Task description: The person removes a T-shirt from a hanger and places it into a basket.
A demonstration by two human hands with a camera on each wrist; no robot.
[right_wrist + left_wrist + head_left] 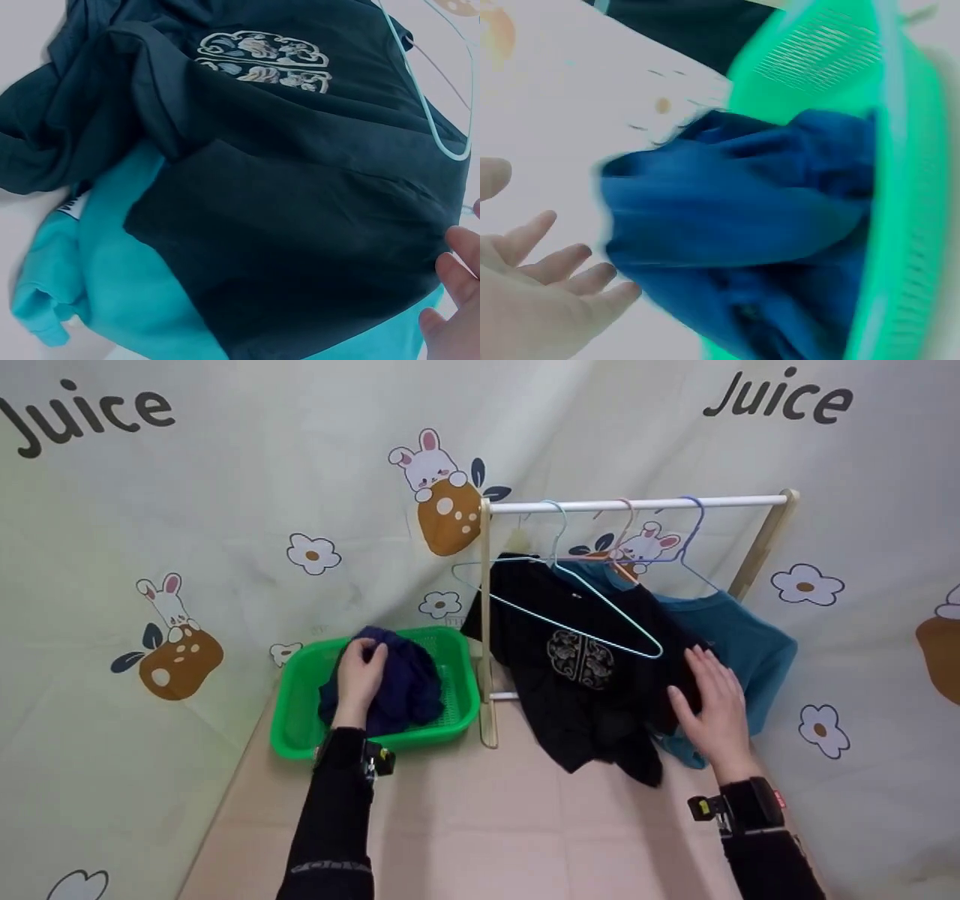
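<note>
A bunched dark blue garment (411, 690) lies in a green plastic basket (466, 671) at the left. Over it is my left hand (358, 679); the left wrist view shows its fingers (562, 262) spread, palm empty, fingertips right at the cloth's edge. My right hand (716, 712) has its fingers loosely extended beside the sleeve of a black shirt (622, 697) with a patterned emblem. Behind that shirt hangs a teal garment (757, 652), partly covered by it. A light blue hanger (658, 651) overlaps the black shirt's front in the head view.
A small rack with a wooden post (486, 622) and white rail (517, 508) stands right of the basket. A pink hanger (631, 517) and a purple-blue hanger (701, 517) hook over the rail. Printed fabric (240, 472) backs the pinkish tabletop (480, 825).
</note>
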